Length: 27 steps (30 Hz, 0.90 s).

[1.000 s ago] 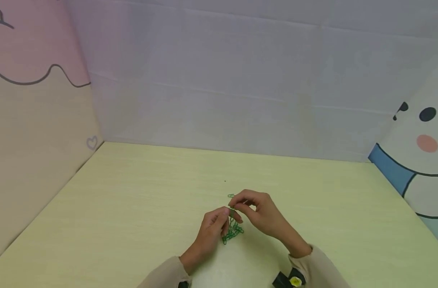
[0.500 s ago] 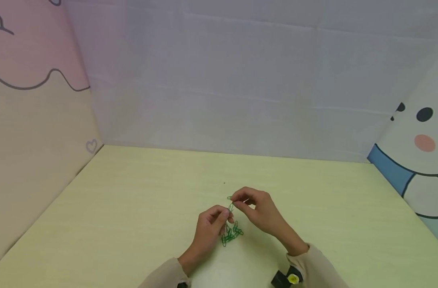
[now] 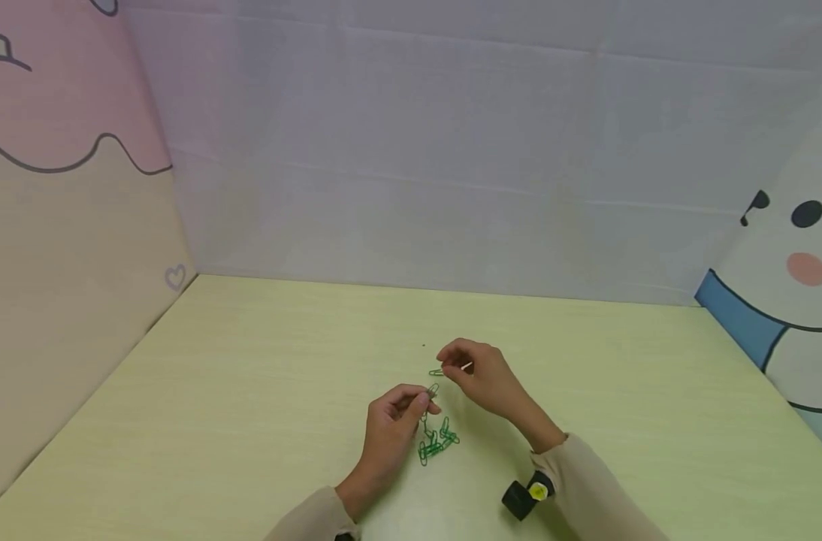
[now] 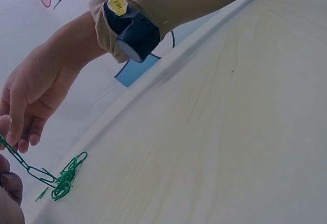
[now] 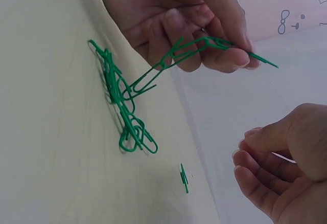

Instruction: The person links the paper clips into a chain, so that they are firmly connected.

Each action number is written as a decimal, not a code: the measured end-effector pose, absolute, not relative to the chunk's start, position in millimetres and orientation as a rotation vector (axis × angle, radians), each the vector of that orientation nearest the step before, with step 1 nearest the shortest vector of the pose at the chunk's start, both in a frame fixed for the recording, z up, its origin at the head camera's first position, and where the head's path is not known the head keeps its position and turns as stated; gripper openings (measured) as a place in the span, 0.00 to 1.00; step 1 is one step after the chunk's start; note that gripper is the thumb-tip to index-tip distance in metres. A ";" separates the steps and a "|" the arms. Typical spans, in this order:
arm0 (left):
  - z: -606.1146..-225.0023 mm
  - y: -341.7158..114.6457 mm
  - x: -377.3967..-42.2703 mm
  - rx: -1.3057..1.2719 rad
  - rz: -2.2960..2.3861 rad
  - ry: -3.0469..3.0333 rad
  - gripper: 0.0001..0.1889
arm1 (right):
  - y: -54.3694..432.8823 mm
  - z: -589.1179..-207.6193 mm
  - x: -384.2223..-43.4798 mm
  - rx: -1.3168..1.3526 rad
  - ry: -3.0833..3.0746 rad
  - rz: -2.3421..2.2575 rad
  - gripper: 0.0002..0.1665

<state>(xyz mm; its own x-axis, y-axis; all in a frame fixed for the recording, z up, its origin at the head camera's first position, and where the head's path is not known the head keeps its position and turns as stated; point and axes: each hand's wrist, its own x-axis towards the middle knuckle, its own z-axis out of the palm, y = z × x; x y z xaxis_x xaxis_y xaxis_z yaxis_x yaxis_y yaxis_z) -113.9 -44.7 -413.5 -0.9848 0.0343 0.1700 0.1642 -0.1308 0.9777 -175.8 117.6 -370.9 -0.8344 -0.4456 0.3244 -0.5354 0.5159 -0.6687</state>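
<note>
Between thumb and forefinger my left hand (image 3: 392, 424) pinches a green paper clip (image 5: 263, 59), whose end sticks out past the fingertips. From it a chain of linked green paper clips (image 5: 115, 83) hangs down and lies bunched on the table. Ahead of the left hand, my right hand (image 3: 482, 378) hovers with loosely bent fingers, holding nothing, as the right wrist view (image 5: 281, 165) shows. By its fingertips in the head view a single loose paper clip (image 3: 436, 373) lies on the table, apart from the chain; the right wrist view shows a gap between them.
The pale yellow table (image 3: 249, 376) has a tiny dark speck (image 3: 423, 345) on it. A whitish back wall (image 3: 411, 150) and printed side panels (image 3: 80, 263) enclose it. A black wrist camera (image 3: 519, 500) sits under the right sleeve.
The right hand has let go of the clip at the chain's end and moved forward, towards the loose clip. My left hand still pinches the chain, nearly in place.
</note>
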 end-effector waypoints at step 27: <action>-413.8 -43.9 -115.6 -0.233 -2.331 -1.991 0.10 | 113.1 -391.1 -207.3 0.705 -2.962 0.980 0.03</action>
<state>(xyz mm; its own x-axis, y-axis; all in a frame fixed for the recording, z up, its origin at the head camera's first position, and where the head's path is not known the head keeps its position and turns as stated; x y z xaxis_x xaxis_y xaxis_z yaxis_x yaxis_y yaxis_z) -115.6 -43.9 -413.8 -0.9862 0.0473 0.1585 0.1491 -0.1598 0.9758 -207.3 113.1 -391.1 -0.9012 -0.4254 0.0825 -0.3906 0.7151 -0.5798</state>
